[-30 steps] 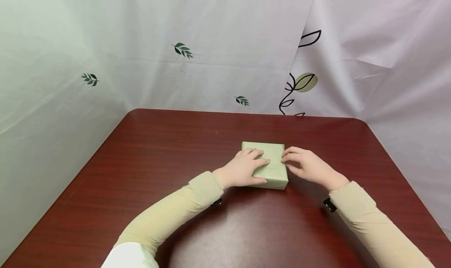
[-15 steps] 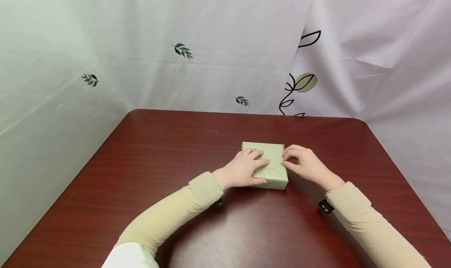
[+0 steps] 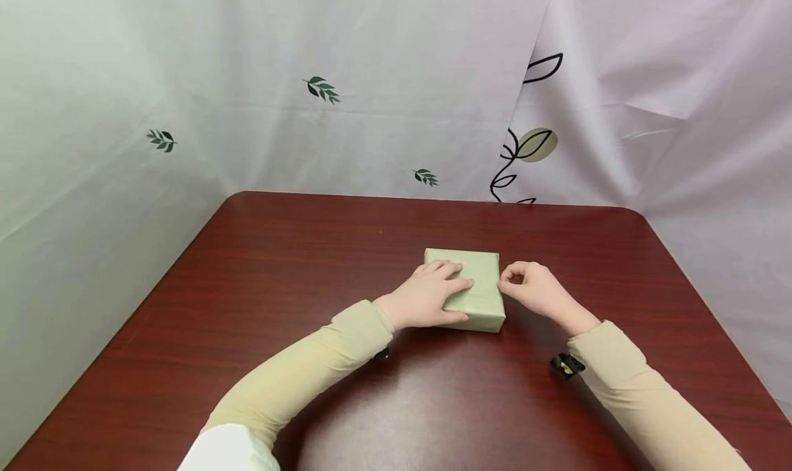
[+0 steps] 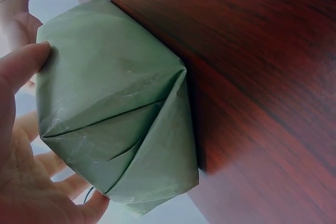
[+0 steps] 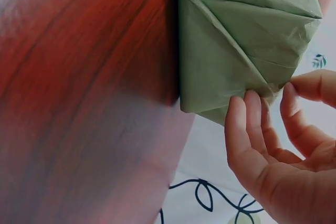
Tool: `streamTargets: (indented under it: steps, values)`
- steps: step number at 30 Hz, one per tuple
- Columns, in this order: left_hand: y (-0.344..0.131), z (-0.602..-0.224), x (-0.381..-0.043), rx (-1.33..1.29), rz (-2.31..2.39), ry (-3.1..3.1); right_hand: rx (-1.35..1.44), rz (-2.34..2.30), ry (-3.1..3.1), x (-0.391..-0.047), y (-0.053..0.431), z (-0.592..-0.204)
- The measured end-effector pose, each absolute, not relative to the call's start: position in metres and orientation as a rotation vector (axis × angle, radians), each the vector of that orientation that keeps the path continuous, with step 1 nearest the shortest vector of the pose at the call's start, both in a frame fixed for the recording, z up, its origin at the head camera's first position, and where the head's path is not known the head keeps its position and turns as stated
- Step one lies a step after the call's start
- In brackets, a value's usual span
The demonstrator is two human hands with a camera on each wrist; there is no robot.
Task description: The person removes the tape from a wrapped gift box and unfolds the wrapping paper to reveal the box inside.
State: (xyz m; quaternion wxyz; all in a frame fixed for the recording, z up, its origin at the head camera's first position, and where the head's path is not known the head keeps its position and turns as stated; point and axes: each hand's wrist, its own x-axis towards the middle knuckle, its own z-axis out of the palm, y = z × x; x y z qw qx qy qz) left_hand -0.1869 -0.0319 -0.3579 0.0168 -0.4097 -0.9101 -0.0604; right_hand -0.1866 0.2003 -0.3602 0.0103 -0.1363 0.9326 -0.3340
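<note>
A small box wrapped in pale green paper (image 3: 485,268) lies on the table, right of centre. My left hand (image 3: 427,296) rests on its top with the fingers spread; in the left wrist view, the thumb (image 4: 31,59) is at one edge. At the box's right edge, my right hand (image 3: 535,289) has thumb and index finger brought together in a pinch. The right wrist view shows those tips meeting at the paper's top edge, while other fingers (image 5: 239,124) touch the folded end flap (image 5: 226,51). Triangular paper folds (image 4: 107,140) show on the left end too.
The dark red wooden table (image 3: 297,265) has rounded far corners. White hanging cloth (image 3: 371,141) with leaf prints encloses it at the back and sides. A small dark device (image 3: 567,365) is strapped under the right wrist.
My right thumb and index finger have closed into a pinch, and the hand has shifted slightly right along the box edge. The left hand and the box stay in place.
</note>
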Motion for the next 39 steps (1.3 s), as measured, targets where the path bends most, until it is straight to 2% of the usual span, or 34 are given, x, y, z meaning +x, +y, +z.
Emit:
streamTargets:
  steps: [10,17,23,33,39]
  values:
    - [-0.027,-0.350,-0.185,-1.281,-0.045,-2.813,-0.378,-1.314,2.700,-0.190,0.211,-0.370]
    - [-0.018,-0.347,-0.186,-1.383,-0.049,-2.811,-0.339,-1.604,2.410,-0.191,0.220,-0.375]
    - [-0.007,-0.347,-0.184,-1.398,0.149,-2.769,-0.312,-1.729,2.267,-0.191,0.224,-0.379]
    - [0.010,-0.349,-0.179,-1.277,0.417,-2.788,-0.333,-1.744,2.237,-0.190,0.235,-0.381]
    - [0.015,-0.349,-0.177,-1.257,0.426,-2.796,-0.351,-1.549,2.436,-0.189,0.243,-0.382]
